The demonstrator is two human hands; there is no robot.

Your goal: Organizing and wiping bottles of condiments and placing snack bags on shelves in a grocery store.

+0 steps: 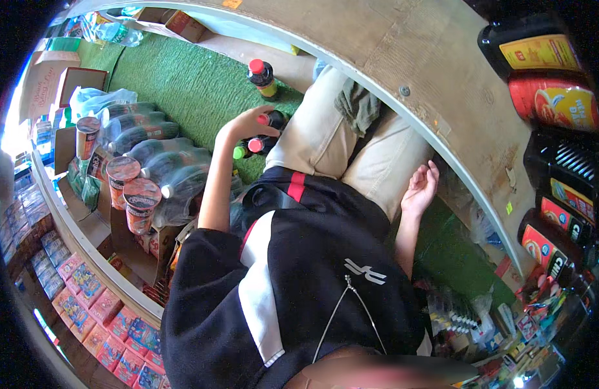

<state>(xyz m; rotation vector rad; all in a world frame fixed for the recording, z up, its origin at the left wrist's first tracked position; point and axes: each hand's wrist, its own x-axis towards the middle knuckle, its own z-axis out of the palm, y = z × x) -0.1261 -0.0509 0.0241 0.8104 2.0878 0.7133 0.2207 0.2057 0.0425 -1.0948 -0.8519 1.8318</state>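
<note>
My left hand [250,122] is at a dark bottle with a red cap [263,119], its fingers and thumb on either side of the cap and neck; whether they grip it cannot be told. Close below are another red-capped bottle [256,144] and a green-capped one [240,152]. A dark bottle with a red cap and yellow label [263,80] stands apart, farther up the green mat [192,82]. My right hand [420,188] rests near my right thigh, palm up, fingers loosely curled, holding nothing. A grey-green cloth [357,107] lies over my legs.
A curved counter [401,48] crosses above my legs, bearing sauce bottles [566,102] at the right. Shrink-wrapped dark bottles [168,160] and noodle cups [141,197] stand at the left, near cardboard boxes [46,87]. Pink packs [105,306] fill the lower left.
</note>
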